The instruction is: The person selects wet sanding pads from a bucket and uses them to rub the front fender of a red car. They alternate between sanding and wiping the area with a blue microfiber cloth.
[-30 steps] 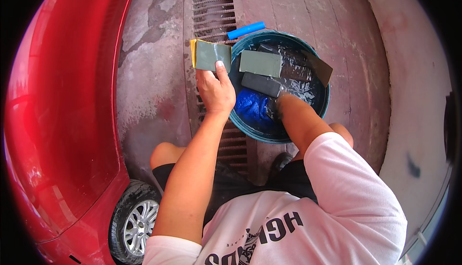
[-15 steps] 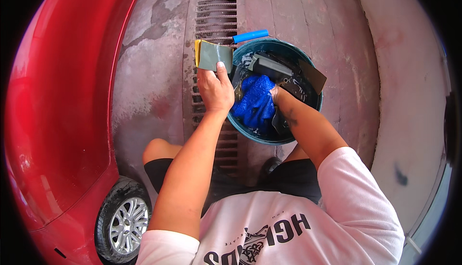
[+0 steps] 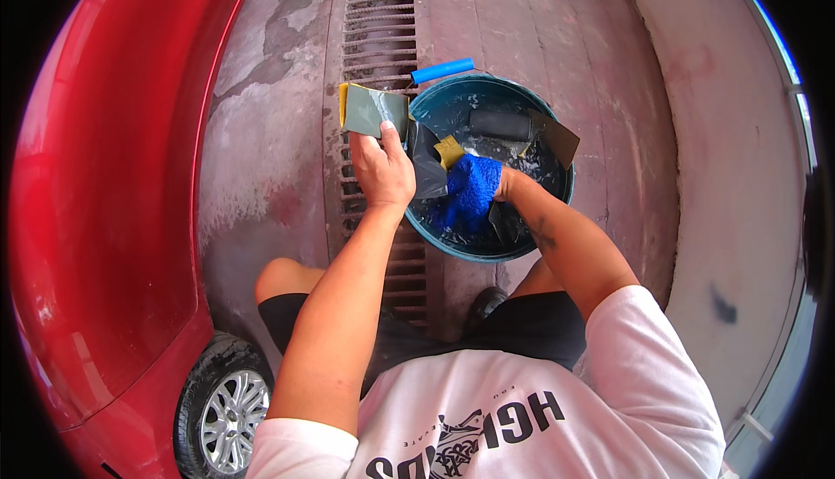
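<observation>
A blue cloth point(image 3: 472, 190), wet and bunched, rises from the water on the near side of a teal bucket point(image 3: 437, 95) as I grip it in my right hand point(image 3: 505, 185). My fingers are mostly hidden by its folds; the wrist bends inward and the forearm slants in over the right rim. To the left, just outside the bucket, my left hand point(image 3: 381, 170) pinches a grey-green sheet point(image 3: 370, 114) with a yellow layer behind it, thumb pressed flat on the lower edge, fingers out of sight underneath. That arm reaches almost straight ahead, elbow slightly bent.

Between my hands, a limp dark sheet point(image 3: 426, 166) lies at the bucket's left rim, and a small yellow-brown piece point(image 3: 449, 150) touches the cloth's upper edge. Beyond it sit a black block point(image 3: 500, 125) and, leaning over the right rim, a brown sheet point(image 3: 557, 140). The bucket's blue handle grip point(image 3: 442, 70) rests above the far rim. A floor grate point(image 3: 379, 23) runs past the bucket; a red car point(image 3: 113, 175) stands to my left.
</observation>
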The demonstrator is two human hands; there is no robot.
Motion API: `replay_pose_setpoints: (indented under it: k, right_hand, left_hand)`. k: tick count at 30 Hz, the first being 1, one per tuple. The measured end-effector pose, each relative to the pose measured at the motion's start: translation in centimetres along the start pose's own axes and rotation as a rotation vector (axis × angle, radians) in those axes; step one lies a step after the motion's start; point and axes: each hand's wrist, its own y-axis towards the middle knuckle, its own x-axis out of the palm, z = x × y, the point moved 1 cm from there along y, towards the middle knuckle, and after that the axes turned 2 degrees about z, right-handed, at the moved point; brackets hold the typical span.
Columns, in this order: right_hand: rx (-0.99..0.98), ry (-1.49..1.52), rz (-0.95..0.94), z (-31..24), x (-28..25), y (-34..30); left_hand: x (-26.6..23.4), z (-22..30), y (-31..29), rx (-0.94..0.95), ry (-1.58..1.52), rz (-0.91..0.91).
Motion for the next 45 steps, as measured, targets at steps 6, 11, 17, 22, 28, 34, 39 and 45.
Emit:
replay_pose_setpoints:
  k: [6,11,17,22,28,34,39,45]
  right_hand:
    - [0.13,0.033,0.267,-5.5,1.3,-1.8]
    - [0.548,0.164,-0.225,-3.5,2.9,-0.5]
    - [0.746,0.607,-0.176,1.7,2.1,-0.3]
    - [0.842,0.275,0.066,6.1,3.1,0.1]
    - [0.979,-0.107,0.378,9.6,5.6,0.9]
    - [0.894,-0.127,0.77,5.7,4.4,4.7]
    - [0.605,-0.116,1.123,0.4,2.6,7.1]
    - [0.368,0.019,1.053,-3.6,2.1,5.1]
  left_hand:
    - [-0.4,-0.1,0.0,-0.001,0.011,0.019]
    - [-0.1,0.0,-0.1,0.013,0.032,0.025]
    - [-0.1,0.4,-0.1,0.04,0.047,0.0]
    - [-0.4,0.6,0.0,0.015,0.041,-0.03]
    - [0.2,0.0,0.3,0.061,0.05,-0.023]
    - [-0.3,0.0,0.3,0.061,0.084,-0.019]
    - [-0.2,0.2,0.1,0.044,0.105,-0.013]
    - [-0.2,-0.3,0.2,0.046,0.078,0.002]
